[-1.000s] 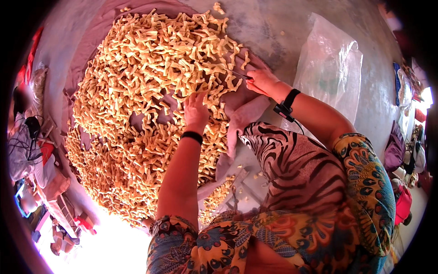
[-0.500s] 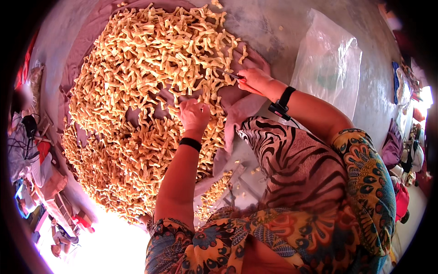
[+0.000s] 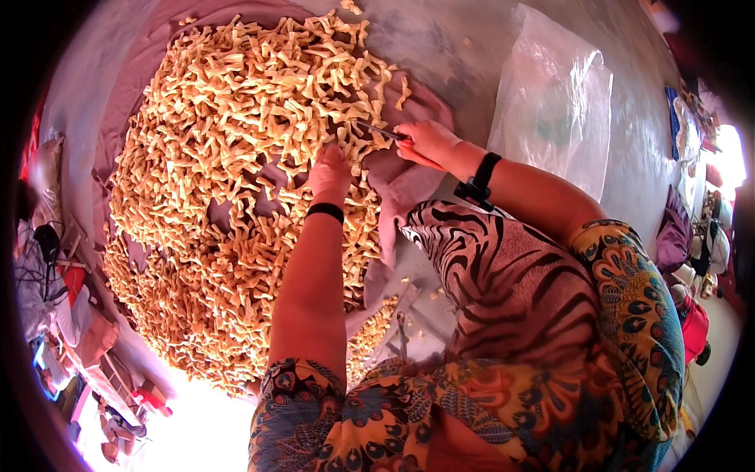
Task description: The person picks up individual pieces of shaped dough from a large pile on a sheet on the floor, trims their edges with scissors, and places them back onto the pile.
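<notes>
While the big heap of pale yellow snack pieces (image 3: 228, 189) lies spread on the mauve cloth (image 3: 409, 189) from nine to twelve o'clock, I see my left hand (image 3: 330, 169) pressed flat into them, fingers together, gripping nothing I can make out. At one o'clock my right hand (image 3: 425, 141) pinches a thin dark stick (image 3: 377, 130) over the cloth's edge. I judge I am spreading pieces; next calls for gentle pushes outward. A clear plastic bag (image 3: 554, 102) lies at two o'clock.

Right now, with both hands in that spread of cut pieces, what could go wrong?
1. The right hand holds a thin dark tool, possibly a blade, close to the left hand: a slip could nick fingers.
2. The pale pieces reach the mauve cloth's edge; sweeping may push some onto the floor.
</notes>
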The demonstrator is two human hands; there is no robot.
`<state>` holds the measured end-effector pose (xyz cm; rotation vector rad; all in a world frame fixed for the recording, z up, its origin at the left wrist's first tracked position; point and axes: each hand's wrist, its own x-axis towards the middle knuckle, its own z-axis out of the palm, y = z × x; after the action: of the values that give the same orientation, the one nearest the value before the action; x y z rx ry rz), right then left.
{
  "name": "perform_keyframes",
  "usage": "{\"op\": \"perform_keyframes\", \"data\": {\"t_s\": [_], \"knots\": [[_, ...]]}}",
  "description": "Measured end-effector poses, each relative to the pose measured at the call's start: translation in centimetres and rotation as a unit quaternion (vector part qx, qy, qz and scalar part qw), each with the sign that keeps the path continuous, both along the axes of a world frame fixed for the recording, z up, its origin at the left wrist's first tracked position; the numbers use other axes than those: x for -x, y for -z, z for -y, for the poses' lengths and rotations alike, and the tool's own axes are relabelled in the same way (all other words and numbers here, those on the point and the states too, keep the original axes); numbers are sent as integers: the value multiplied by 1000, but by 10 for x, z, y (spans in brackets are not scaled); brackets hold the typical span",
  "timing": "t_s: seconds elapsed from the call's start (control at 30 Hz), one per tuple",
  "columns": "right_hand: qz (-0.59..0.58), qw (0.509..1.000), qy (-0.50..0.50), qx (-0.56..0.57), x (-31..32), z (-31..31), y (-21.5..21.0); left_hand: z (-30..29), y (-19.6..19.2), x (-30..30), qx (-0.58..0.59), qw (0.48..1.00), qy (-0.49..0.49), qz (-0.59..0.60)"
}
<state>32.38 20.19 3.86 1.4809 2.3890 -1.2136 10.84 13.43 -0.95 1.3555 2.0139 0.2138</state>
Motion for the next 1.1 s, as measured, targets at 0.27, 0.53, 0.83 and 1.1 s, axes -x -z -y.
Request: {"op": "perform_keyframes", "data": {"t_s": [0.27, 0.53, 0.83, 1.1], "knots": [[-35, 999, -1, -20, -4, 12, -1, 33, -4, 61, -11, 854, -311, 416], [-30, 999, -5, -15, 10, 14, -13, -6, 19, 14, -30, 991, -125, 41], [-72, 997, 9, 4, -3, 8, -15, -1, 8, 31, 50, 844, -397, 357], [-147, 980, -67, 117, 26, 24, -42, 61, -35, 71, 11, 669, -460, 584]]}}
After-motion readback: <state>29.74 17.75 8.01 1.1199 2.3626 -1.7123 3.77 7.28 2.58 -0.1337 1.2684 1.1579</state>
